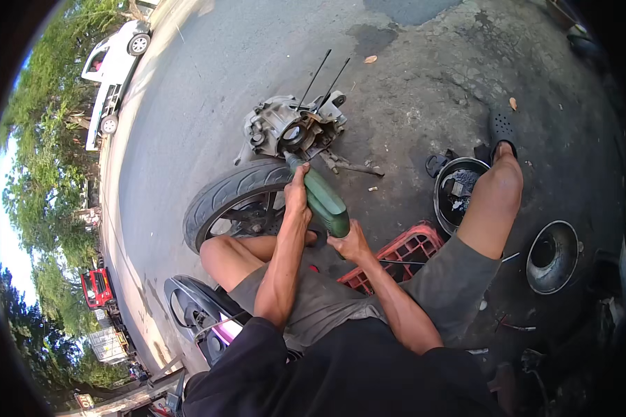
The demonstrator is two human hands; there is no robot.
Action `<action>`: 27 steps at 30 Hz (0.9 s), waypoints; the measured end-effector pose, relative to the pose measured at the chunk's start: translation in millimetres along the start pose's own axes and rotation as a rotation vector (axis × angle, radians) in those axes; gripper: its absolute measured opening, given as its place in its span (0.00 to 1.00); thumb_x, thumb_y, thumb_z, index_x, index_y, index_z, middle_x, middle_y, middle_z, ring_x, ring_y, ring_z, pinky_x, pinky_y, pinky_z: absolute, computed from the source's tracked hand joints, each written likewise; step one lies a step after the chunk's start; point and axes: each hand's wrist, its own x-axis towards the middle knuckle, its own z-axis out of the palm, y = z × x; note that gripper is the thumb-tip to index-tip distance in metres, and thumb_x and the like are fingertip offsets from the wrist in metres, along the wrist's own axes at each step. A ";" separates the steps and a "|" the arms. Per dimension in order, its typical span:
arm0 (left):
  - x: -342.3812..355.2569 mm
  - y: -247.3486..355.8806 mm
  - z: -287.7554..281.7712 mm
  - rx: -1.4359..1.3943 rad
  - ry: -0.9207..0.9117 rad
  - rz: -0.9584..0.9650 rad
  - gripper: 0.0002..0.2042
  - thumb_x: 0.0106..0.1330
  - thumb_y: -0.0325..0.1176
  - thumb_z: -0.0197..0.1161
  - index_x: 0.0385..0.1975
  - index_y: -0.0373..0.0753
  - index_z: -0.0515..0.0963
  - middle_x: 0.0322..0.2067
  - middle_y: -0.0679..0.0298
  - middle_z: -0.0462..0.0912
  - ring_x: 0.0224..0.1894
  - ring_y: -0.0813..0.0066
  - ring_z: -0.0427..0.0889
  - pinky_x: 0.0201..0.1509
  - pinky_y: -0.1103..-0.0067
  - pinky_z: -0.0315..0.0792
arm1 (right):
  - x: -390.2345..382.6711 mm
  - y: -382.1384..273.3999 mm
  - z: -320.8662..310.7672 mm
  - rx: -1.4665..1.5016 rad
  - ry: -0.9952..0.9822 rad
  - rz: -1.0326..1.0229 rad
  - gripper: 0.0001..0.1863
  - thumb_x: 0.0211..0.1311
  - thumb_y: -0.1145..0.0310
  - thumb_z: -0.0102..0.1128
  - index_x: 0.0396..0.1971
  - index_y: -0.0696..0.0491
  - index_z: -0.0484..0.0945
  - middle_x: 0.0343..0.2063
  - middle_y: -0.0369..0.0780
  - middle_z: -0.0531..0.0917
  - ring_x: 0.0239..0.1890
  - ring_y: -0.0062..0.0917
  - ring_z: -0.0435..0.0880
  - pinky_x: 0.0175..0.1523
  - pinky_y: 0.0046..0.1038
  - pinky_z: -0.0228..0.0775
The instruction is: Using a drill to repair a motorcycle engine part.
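Left hand [296, 195] gripping green tool [325, 197] near nose, right hand [352, 243] gripping rear; long axis slanting forward-left, nose pointing at engine [271, 125], left hand lying nearer.

On the ground [410, 104], the engine [268, 125] lies ahead, with the wheel [229, 186] nearer, to the left. The crate [424, 233] is between the legs [490, 215]; rightward are one basin [439, 208], then the bowl [563, 267].
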 end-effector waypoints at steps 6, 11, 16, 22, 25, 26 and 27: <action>3.1 -9.0 0.6 -0.020 -0.025 0.028 0.21 0.57 0.46 0.67 0.37 0.34 0.74 0.27 0.61 0.76 0.27 0.68 0.79 0.32 0.71 0.78 | -3.5 -2.1 -5.2 -0.013 0.007 0.014 0.08 0.42 0.73 0.63 0.21 0.61 0.75 0.16 0.46 0.78 0.19 0.29 0.78 0.30 0.33 0.69; 3.3 -4.5 0.3 -0.011 -0.025 0.037 0.21 0.57 0.46 0.67 0.38 0.34 0.73 0.27 0.62 0.75 0.27 0.68 0.79 0.32 0.71 0.78 | -1.6 -0.3 -3.3 -0.029 0.002 0.011 0.08 0.43 0.72 0.64 0.21 0.61 0.76 0.16 0.45 0.78 0.20 0.28 0.78 0.30 0.33 0.69; -5.4 3.9 3.2 -0.014 -0.044 0.055 0.21 0.57 0.46 0.67 0.38 0.34 0.73 0.27 0.62 0.75 0.27 0.68 0.79 0.32 0.71 0.78 | 0.2 0.1 -1.3 -0.033 -0.004 0.011 0.08 0.43 0.72 0.64 0.21 0.61 0.76 0.16 0.44 0.79 0.20 0.28 0.79 0.31 0.32 0.70; -5.8 7.7 1.6 -0.013 -0.043 0.066 0.20 0.57 0.46 0.67 0.38 0.35 0.73 0.27 0.62 0.75 0.26 0.68 0.78 0.32 0.71 0.78 | 1.9 -0.1 2.1 -0.017 -0.008 0.006 0.08 0.42 0.72 0.64 0.21 0.61 0.76 0.16 0.44 0.79 0.20 0.28 0.79 0.31 0.32 0.70; -3.6 6.8 0.5 -0.014 -0.045 0.071 0.20 0.57 0.46 0.67 0.37 0.35 0.73 0.27 0.62 0.75 0.26 0.69 0.78 0.31 0.71 0.77 | 2.4 -0.4 2.1 -0.033 -0.008 0.004 0.08 0.42 0.72 0.63 0.20 0.61 0.76 0.16 0.44 0.79 0.20 0.28 0.79 0.31 0.32 0.70; -2.2 6.3 -0.3 -0.016 -0.048 0.078 0.20 0.57 0.46 0.67 0.37 0.35 0.73 0.26 0.62 0.75 0.26 0.69 0.78 0.31 0.71 0.77 | 2.6 -0.8 2.2 -0.046 -0.006 -0.006 0.08 0.42 0.72 0.63 0.20 0.61 0.76 0.16 0.44 0.79 0.20 0.29 0.79 0.31 0.32 0.70; -2.1 6.5 -0.2 -0.016 -0.049 0.078 0.20 0.57 0.46 0.67 0.37 0.35 0.73 0.26 0.62 0.75 0.26 0.69 0.78 0.31 0.71 0.77 | 2.5 -0.4 2.0 -0.047 -0.005 -0.006 0.08 0.42 0.72 0.63 0.20 0.61 0.76 0.16 0.44 0.79 0.20 0.29 0.79 0.31 0.32 0.70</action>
